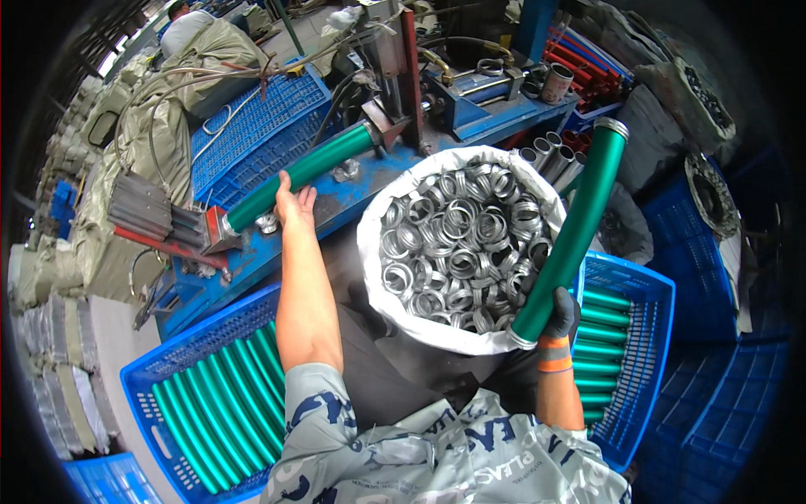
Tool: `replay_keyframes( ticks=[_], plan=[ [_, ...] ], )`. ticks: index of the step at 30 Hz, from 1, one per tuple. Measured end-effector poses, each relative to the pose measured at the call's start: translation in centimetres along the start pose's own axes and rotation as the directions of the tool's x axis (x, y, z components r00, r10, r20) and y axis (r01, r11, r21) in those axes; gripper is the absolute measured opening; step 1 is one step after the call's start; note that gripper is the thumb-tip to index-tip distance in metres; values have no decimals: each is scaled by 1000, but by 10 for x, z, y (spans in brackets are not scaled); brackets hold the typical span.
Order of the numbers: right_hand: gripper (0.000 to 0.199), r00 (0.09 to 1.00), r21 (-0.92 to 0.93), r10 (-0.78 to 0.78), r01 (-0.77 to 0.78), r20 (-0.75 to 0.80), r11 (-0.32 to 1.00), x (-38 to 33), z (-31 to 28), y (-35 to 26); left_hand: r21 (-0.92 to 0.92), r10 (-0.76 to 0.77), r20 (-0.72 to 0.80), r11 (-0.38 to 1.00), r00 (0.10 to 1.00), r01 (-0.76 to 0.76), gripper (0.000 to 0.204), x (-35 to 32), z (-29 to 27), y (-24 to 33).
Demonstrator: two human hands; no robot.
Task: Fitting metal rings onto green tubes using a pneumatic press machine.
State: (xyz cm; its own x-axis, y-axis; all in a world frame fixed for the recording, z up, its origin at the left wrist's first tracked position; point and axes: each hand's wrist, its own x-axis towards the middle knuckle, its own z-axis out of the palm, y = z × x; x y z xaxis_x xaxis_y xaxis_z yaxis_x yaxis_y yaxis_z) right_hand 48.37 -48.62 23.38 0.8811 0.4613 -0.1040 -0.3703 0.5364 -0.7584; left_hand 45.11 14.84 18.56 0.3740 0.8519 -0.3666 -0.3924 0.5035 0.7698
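A green metal tube (312, 168) spans slantwise between two end fixtures of the bench machine. My bare left hand (295, 202) touches its lower side, fingers apart and not wrapped round it. In my right hand (562, 315), gloved in grey with an orange cuff, is a second, slightly bent green tube (579, 227), gripped near its lower end. Silvery rings (612, 126) sit on the ends of this tube. It stands tilted across the right rim of a white sack (370, 244), which is full of loose metal rings (460, 239).
Blue crates with green tubes stand on the left (138, 403) and right (655, 336). The blue steel bench (336, 206) carries the red-framed left fixture (172, 223), an upright post and hoses. Bare metal pipes (550, 151) and red tubes lie right of the bench. Another person (186, 29) is at the far left.
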Motion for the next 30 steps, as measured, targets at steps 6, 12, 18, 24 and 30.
replay_keyframes(
  ticks=[6,12,18,24,30],
  plan=[
    [67,973,-234,-129,83,-192,969,-42,-29,-74,-27,-56,243,998,968,65,47,49,-10,-60],
    [53,746,-865,-533,-114,-399,488,-184,-203,-210,57,-342,180,940,922,337,112,110,-55,18],
    [63,259,-441,-389,-738,-884,511,-447,-368,-48,247,-358,215,920,909,304,102,23,-34,-17],
    [68,-65,6,-59,-722,-996,692,-499,-445,92,353,-119,200,935,973,41,86,-67,-51,-22],
    [80,-13,28,30,-828,-999,561,-515,-479,180,520,-8,239,846,971,-121,74,-121,-92,12]
  ],
)
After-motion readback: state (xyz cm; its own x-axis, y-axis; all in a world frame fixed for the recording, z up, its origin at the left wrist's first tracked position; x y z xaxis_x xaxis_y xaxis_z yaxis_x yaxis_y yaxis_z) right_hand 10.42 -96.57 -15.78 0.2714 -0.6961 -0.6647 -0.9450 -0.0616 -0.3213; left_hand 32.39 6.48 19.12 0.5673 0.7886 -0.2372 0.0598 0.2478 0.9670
